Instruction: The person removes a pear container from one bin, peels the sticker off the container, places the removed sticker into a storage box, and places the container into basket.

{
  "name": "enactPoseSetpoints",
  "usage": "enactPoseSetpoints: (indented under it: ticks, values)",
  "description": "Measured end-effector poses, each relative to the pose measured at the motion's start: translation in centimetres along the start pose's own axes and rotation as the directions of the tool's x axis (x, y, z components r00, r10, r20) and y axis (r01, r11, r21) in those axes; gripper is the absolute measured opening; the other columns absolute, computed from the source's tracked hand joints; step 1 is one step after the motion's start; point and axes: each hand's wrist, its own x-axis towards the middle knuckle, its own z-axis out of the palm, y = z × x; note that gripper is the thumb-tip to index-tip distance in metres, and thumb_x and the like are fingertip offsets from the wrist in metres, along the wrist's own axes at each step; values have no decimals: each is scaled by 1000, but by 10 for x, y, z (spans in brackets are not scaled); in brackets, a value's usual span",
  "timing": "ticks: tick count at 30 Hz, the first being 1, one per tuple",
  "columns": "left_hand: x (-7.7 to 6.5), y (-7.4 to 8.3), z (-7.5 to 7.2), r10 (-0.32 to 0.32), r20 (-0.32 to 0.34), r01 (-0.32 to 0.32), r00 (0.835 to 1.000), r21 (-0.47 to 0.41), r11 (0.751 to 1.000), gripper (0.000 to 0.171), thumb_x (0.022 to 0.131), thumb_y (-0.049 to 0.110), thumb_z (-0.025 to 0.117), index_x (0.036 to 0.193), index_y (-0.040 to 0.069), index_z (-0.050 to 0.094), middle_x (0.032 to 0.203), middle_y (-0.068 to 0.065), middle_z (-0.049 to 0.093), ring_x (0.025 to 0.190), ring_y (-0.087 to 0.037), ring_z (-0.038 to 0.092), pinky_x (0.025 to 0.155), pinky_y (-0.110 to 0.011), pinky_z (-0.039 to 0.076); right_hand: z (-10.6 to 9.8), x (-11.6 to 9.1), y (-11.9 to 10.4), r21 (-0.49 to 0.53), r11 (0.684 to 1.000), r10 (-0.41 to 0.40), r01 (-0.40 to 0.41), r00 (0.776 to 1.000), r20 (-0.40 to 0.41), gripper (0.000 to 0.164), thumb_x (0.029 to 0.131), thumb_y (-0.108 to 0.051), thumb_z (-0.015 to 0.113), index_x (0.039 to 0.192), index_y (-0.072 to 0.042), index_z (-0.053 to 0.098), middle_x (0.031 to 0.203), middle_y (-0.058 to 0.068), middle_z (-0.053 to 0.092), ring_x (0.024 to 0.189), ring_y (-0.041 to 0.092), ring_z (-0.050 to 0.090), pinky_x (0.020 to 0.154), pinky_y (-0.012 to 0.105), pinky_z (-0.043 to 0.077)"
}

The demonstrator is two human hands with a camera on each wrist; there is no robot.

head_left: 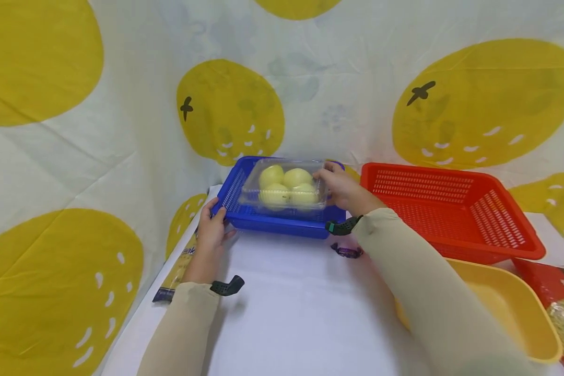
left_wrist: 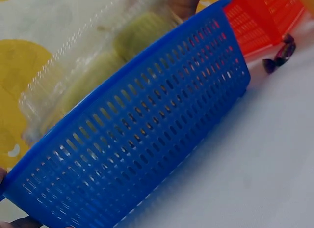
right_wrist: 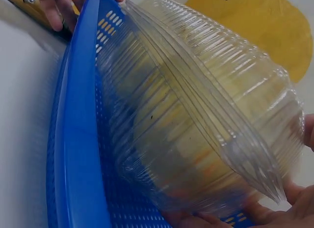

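A clear plastic clamshell box (head_left: pixel 251 194) with several pale yellow-green round fruits (head_left: pixel 274 196) inside is in the blue basket (head_left: pixel 282 225), tilted and partly above the rim. My right hand (head_left: pixel 342 189) grips the box by its right end; in the right wrist view, fingers (right_wrist: pixel 294 208) curl round the lower edge of the plastic. At the basket's near left corner, my left hand (head_left: pixel 211 230) holds the rim, thumb on top and other fingers at the outer side. The basket's slotted wall (left_wrist: pixel 147 115) fills the left wrist view.
Right of the blue basket stands a red basket (head_left: pixel 451 209), with a yellow tub (head_left: pixel 507 303) in front. A red packet (head_left: pixel 554 297) lies at the far right. One purple-wrapped candy (head_left: pixel 347 251) lies near the blue basket; a yellow packet (head_left: pixel 176 271) is beside my left forearm.
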Motion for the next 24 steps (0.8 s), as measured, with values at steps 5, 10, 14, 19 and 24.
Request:
enactPoseSetpoints:
  ticks: [5,10,14,19,24]
  values:
    - [0,-2,-1,-2,-5,2,1000,2,1000,46,116,26,48,161,34,43,154,-8,53,128,-26,61,102,-57,55,6,9,7,18,1000,14,-14,1000,-4,83,105,-19,56,173,-24,8,177,11,10,153,53,23,117,75,32]
    - [-1,-3,-1,2,5,-2,1000,0,1000,46,116,27,47,161,34,43,156,-9,53,126,-25,61,102,-56,54,4,16,15,17,1000,19,-18,1000,-16,83,106,-19,56,173,-22,8,177,13,10,153,53,25,115,76,33]
    - [-3,-1,0,12,7,-12,1000,5,1000,46,116,27,46,161,34,42,157,-11,51,127,-25,60,102,-57,54,5,21,19,8,1000,16,-16,1000,-16,84,106,-19,56,173,-23,7,177,13,10,151,56,28,115,75,35]
    - [-3,0,0,13,0,-13,1000,1,1000,46,116,26,46,161,33,42,157,-9,51,129,-25,59,104,-58,53,8,26,21,-13,1000,21,-21,1000,-6,84,108,-21,57,173,-24,5,177,15,10,151,58,28,115,74,36]
    - [-2,-1,1,2,-2,-2,1000,9,1000,46,117,28,45,162,35,41,156,-8,51,129,-24,59,104,-55,54,6,33,22,-7,999,39,-39,999,4,83,109,-28,61,173,-26,8,177,13,12,151,56,30,115,73,37]
